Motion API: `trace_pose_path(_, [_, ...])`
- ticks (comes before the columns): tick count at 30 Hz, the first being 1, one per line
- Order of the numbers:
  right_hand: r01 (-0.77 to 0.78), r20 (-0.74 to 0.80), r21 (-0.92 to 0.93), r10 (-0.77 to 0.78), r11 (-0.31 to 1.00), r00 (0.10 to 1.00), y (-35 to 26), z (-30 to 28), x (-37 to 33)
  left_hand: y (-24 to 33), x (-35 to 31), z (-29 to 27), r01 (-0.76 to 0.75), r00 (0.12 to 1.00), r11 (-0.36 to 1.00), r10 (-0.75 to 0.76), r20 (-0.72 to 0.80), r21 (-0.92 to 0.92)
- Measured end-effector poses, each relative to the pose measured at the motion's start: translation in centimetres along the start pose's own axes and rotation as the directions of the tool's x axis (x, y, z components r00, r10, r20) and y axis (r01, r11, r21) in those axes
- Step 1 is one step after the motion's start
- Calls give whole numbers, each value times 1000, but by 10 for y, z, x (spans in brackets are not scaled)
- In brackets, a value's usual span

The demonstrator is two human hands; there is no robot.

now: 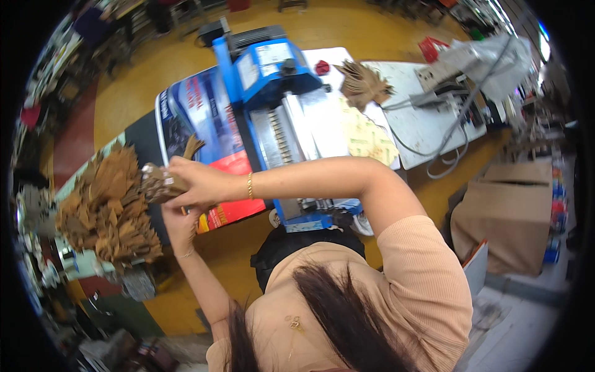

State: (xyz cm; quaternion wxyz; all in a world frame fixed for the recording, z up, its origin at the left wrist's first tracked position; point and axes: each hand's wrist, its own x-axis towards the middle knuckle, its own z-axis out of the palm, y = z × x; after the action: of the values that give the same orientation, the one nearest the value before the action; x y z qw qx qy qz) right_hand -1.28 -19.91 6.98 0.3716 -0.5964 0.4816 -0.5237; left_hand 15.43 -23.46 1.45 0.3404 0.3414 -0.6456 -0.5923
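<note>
My right hand (201, 181) reaches across to the left and grips a small brown bundle (158, 185) of thin layered pieces, its near end pale and shiny. Just below it is my left hand (179, 224), fingers curled up against the bundle's underside and partly hidden by the right hand. A narrow brown strip (194, 147) sticks up behind my right hand. To the left lies a big loose heap of brown, leather-like cut pieces (108, 204), close beside the bundle.
A blue machine (273, 74) with a metal bed stands mid-table, beside a printed blue-and-red sheet (204, 124). Fanned brown pieces (364, 85) lie beyond its right side. Cables (443, 139) and a clear plastic bag (496, 65) are farther right.
</note>
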Motion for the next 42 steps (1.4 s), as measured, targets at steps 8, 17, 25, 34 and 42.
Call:
trace_pose_path(8, [152,-375,-321,-273,935,886,-64,-75,-34,85,21,105,-258,962,954,269,56,-151])
trace_pose_path(17, [126,-358,-290,-230,949,905,-31,-209,-87,111,25,193,72,986,793,34,161,-605])
trace_pose_path(25, [-726,-645,-475,364,497,671,174,-366,-248,87,-11,148,284,945,560,-301,128,-779])
trace_pose_path(34, [-798,-693,-491,399,350,601,234,-360,-268,80,-70,133,194,868,896,-346,-355,-400])
trace_pose_path(42, [-756,-674,-521,352,397,650,220,-358,-268,71,-82,118,-82,873,936,233,-429,341])
